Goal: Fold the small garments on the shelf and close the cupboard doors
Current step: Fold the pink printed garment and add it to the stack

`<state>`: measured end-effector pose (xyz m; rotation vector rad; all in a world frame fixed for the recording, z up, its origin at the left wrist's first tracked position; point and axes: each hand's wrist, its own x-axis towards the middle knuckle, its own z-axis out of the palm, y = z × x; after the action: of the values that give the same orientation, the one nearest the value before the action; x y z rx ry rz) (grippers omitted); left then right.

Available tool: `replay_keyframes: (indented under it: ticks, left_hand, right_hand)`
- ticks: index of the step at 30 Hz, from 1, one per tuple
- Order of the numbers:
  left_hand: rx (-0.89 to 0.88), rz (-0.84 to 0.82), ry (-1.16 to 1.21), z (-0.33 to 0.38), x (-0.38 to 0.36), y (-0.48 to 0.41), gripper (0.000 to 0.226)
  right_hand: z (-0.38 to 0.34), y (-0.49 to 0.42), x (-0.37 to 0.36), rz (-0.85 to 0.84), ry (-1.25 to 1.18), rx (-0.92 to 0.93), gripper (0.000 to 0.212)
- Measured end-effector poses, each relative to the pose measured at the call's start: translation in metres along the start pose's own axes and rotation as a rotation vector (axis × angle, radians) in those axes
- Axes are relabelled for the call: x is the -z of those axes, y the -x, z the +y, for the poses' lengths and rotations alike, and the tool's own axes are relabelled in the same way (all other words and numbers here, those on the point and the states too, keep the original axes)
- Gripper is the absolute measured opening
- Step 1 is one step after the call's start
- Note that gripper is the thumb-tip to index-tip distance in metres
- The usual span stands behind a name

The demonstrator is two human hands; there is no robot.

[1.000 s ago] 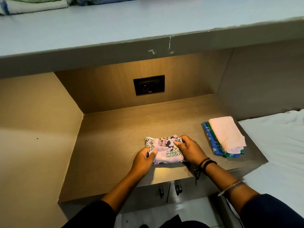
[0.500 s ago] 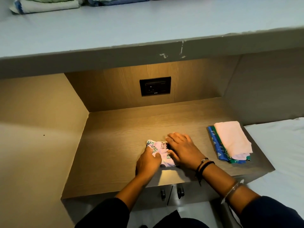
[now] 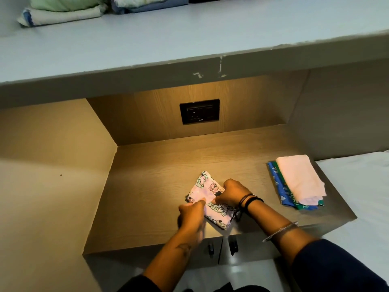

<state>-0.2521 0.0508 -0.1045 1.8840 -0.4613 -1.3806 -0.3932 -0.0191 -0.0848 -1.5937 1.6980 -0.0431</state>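
A small lilac garment with a cartoon print (image 3: 205,191) lies folded and turned at an angle near the front of the wooden shelf (image 3: 160,175). My left hand (image 3: 192,216) pinches its near left edge. My right hand (image 3: 232,193) grips its right side, covering part of it. A stack of folded garments (image 3: 296,182), pale pink on top of green and blue ones, rests at the shelf's right end. Below the shelf's front edge, two dark cupboard door handles (image 3: 222,247) show side by side.
A black socket plate (image 3: 199,111) sits in the back wall of the niche. The grey upper ledge (image 3: 189,39) carries folded cloths (image 3: 63,11) at its far left. A white bed sheet (image 3: 362,197) lies to the right of the shelf.
The printed garment has been turned at an angle and reaches further back on the shelf. My left hand moved to its near edge, my right hand to its right side.
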Motion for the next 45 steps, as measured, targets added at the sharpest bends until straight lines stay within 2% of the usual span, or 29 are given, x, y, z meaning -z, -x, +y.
replay_keyframes:
  ticks: [3, 6, 9, 11, 14, 17, 19, 21, 24, 27, 30, 31, 33, 36, 37, 39, 42, 45]
  left_hand:
    - [0.073, -0.033, 0.039, 0.014, -0.007, 0.002, 0.018]
    - [0.089, -0.085, 0.012, 0.032, -0.01, 0.007, 0.02]
    - [-0.004, -0.158, 0.056, 0.043, -0.018, 0.013, 0.021]
    - [-0.046, -0.269, 0.164, 0.051, -0.028, 0.021, 0.025]
    - [-0.058, -0.497, 0.251, 0.067, -0.054, 0.04, 0.024]
    - [-0.117, -0.691, 0.286, 0.083, -0.091, 0.059, 0.025]
    - [-0.141, -0.753, 0.291, 0.089, -0.122, 0.07, 0.024]
    - [-0.12, -0.745, 0.271, 0.088, -0.154, 0.074, 0.023]
    - [-0.106, -0.7, 0.116, 0.074, -0.199, 0.072, 0.027]
    - [-0.212, -0.604, -0.055, 0.054, -0.226, 0.066, 0.032]
    - [-0.335, -0.451, -0.16, 0.05, -0.235, 0.058, 0.034]
    - [-0.36, -0.404, -0.179, 0.049, -0.234, 0.053, 0.033]
    - [-0.354, -0.307, -0.273, 0.046, -0.233, 0.044, 0.037]
    - [-0.134, -0.323, -0.292, 0.044, -0.23, 0.048, 0.058]
    - [-0.074, -0.368, -0.264, 0.044, -0.232, 0.049, 0.059]
    - [-0.019, -0.453, -0.261, 0.049, -0.235, 0.059, 0.046]
    - [-0.001, -0.475, -0.274, 0.049, -0.239, 0.067, 0.047]
    - [-0.062, -0.443, -0.185, 0.041, -0.236, 0.072, 0.043]
  right_hand:
    - [0.003, 0.003, -0.003, -0.008, -0.102, -0.038, 0.038]
    - [0.007, 0.011, -0.001, 0.031, -0.188, -0.021, 0.033]
    - [0.013, 0.03, 0.011, 0.048, -0.367, 0.096, 0.014]
    - [0.019, 0.046, 0.025, 0.07, -0.487, 0.184, 0.021]
    - [0.036, 0.067, 0.053, 0.194, -0.63, 0.17, 0.039]
    - [0.061, 0.08, 0.083, 0.376, -0.779, 0.141, 0.041]
    - [0.078, 0.088, 0.104, 0.487, -0.815, 0.146, 0.042]
    - [0.096, 0.093, 0.122, 0.567, -0.765, 0.138, 0.041]
    - [0.134, 0.09, 0.135, 0.603, -0.561, 0.01, 0.032]
    - [0.165, 0.078, 0.129, 0.609, -0.387, -0.113, 0.046]
    - [0.187, 0.06, 0.127, 0.499, -0.311, -0.167, 0.061]
    - [0.193, 0.053, 0.129, 0.465, -0.333, -0.189, 0.066]
    - [0.197, 0.048, 0.139, 0.379, -0.531, -0.195, 0.065]
    - [0.194, 0.053, 0.151, 0.147, -0.786, -0.174, 0.025]
    - [0.193, 0.053, 0.154, 0.109, -0.798, -0.154, 0.015]
    - [0.194, 0.052, 0.155, 0.091, -0.831, -0.137, 0.007]
    - [0.194, 0.05, 0.146, 0.148, -0.836, -0.137, 0.019]
    - [0.185, 0.061, 0.137, 0.104, -0.891, -0.11, 0.025]
